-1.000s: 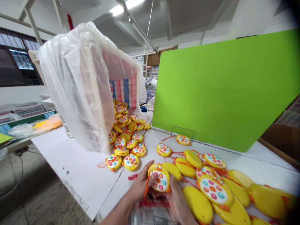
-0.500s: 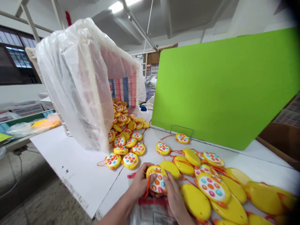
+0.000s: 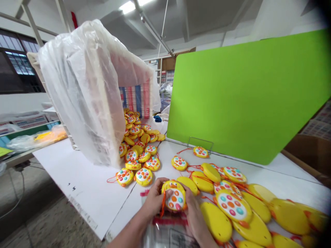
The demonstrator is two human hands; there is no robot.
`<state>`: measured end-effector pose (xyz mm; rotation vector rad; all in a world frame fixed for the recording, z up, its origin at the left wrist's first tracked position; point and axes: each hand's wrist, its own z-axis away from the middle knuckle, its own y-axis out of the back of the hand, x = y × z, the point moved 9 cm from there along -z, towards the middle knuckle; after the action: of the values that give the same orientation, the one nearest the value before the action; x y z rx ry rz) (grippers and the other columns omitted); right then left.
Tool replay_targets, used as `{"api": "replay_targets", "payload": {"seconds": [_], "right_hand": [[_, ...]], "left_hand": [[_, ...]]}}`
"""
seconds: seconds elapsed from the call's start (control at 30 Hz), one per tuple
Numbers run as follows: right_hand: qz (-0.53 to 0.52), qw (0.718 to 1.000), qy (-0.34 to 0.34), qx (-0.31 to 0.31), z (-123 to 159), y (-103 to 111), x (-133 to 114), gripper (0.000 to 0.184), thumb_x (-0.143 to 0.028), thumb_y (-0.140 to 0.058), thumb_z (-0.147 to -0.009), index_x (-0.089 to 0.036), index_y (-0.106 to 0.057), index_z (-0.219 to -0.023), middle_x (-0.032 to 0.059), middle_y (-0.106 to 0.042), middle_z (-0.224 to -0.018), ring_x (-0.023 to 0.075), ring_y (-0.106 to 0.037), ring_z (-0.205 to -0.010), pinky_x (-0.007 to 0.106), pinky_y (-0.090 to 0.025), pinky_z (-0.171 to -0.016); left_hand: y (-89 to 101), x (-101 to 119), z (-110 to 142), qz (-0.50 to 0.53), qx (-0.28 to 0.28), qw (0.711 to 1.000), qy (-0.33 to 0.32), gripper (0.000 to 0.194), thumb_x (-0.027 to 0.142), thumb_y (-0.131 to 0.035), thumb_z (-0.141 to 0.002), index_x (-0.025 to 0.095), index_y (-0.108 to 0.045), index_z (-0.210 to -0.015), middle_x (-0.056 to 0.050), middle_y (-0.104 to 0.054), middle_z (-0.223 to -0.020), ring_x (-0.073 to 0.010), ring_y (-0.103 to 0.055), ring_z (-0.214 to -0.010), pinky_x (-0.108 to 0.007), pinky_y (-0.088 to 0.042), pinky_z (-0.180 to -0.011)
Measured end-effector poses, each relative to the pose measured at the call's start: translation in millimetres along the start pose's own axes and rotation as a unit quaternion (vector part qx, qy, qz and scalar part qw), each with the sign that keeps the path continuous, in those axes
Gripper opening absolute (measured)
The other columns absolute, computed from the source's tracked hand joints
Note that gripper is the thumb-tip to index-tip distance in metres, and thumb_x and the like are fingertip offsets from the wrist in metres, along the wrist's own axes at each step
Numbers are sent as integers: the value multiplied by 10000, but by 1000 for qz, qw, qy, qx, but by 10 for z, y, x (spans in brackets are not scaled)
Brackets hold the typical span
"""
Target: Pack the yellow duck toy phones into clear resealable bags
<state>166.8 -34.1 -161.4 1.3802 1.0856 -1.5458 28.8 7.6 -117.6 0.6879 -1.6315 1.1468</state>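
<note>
Between my two hands is a yellow duck-shaped toy (image 3: 175,197), its white face with coloured buttons turned up toward me. My left hand (image 3: 155,199) grips its left side, the thumb lying on the button face and an orange cord hanging there. My right hand (image 3: 192,212) holds the right edge, fingers closed around it. Below the hands lies a clear plastic bag (image 3: 168,232) with a red strip. Just right of my right hand, several similar duck toys (image 3: 216,222) lie in a loose pile, some face up, some back up.
A crate (image 3: 103,103) draped in translucent plastic lies on its side at left, with many duck toys (image 3: 131,155) spilling from its mouth. A large green board (image 3: 243,100) stands at the back right, a small wire stand (image 3: 200,142) at its foot. The white table (image 3: 77,186) has its edge at front left.
My right thumb has moved off the button face to the toy's right edge, so more buttons show. The toy stays in both hands; the piles have not moved.
</note>
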Motion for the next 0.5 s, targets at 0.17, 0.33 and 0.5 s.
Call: {"api": "replay_targets", "payload": {"seconds": [0.17, 0.33, 0.5], "right_hand": [[-1, 999, 18, -41, 76, -202, -184, 790, -567, -622, -753, -228, -350, -1413, 85, -437, -1436, 263, -408, -1306, 371, -398, -1039], [2, 1000, 16, -26, 58, -150, -197, 767, -600, -561, -784, -243, -333, -1424, 96, -402, -1459, 275, -394, -1315, 411, -382, -1052], [-12, 1000, 18, -19, 55, -77, -144, 627, -640, -470, -823, -287, -465, -1341, 36, -348, -1502, 246, -267, -1386, 428, -248, -1129]], "left_hand": [[84, -47, 29, 30, 44, 996, 66, 580, 590, -646, -734, 203, -537, -1151, -82, -641, -1041, -227, -642, -863, -328, -538, -683], [4, -62, 70, 56, -1, 994, 98, 730, 623, -698, -656, 234, -500, -1241, -110, -593, -1166, -252, -637, -915, -333, -551, -662], [-182, -37, 106, -17, -101, 993, 53, 1129, 264, -903, -468, 263, -279, -1409, -79, -628, -1094, -214, -637, -876, -318, -529, -746]]}}
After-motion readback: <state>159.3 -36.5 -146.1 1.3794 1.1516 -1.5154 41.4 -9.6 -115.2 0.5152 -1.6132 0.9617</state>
